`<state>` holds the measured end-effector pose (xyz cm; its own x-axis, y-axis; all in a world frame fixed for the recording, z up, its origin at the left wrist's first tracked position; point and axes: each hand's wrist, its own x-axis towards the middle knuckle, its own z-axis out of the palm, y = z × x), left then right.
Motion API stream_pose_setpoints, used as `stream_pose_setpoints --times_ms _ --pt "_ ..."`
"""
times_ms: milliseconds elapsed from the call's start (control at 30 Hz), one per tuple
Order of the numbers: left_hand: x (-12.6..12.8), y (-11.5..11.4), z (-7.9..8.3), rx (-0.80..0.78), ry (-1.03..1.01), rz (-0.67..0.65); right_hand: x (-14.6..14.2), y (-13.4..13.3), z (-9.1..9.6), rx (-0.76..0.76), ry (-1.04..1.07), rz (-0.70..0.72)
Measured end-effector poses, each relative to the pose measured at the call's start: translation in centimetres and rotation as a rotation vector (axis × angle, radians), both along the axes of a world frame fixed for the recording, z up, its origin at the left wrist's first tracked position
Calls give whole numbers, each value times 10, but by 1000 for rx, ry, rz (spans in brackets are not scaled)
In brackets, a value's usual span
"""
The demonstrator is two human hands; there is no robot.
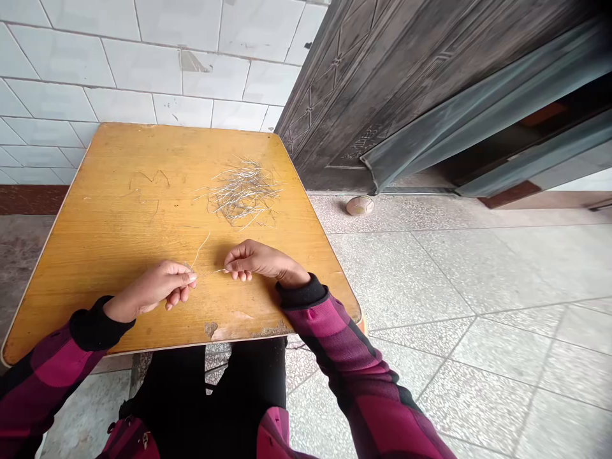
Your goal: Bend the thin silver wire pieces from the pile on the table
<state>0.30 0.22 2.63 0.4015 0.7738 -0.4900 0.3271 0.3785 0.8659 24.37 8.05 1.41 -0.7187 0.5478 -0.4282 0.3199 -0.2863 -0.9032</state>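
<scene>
Pinching thin wire [202, 245] between pressed fingers [187, 278], left hand [155, 290] is facing right hand [258, 260], also pinching a wire end [218, 271]; wire pile [243, 192] is lying at twelve o'clock on the tabletop [95, 255].

Tangled heap of thin wires [243, 192] (silvery)

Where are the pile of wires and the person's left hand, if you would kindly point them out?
Pile of wires [243, 194], head view, on the middle of the pile.
Left hand [153, 288], head view, on the back of the hand.
</scene>
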Motion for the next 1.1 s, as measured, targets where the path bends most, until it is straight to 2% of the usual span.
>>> stream_pose_setpoints --times_ms 167,367,467,600,667,800,967,1100 --pt "2 -2 4 199 331 -33 -3 -2 2 71 -127 38" --pt "0 -2 4 417 491 -102 -2 -6 4 160 -252 85" --pt "-2 -1 -1 599 566 -115 4 -5 8 202 -255 86" --pt "-3 -4 -10 914 644 -37 11 0 10 323 -207 -4" --pt "-1 -7 -14 1027 663 -39 12 2 8 369 -194 -20" --pt "5 -9 -20 1077 740 -136 3 -1 0 515 -224 -24" --pt "10 -7 -22 1035 815 -183 -16 -11 -4 837 -518 -30" --pt "11 -6 -20 1019 814 -197 -22 -15 -1 876 -713 24"
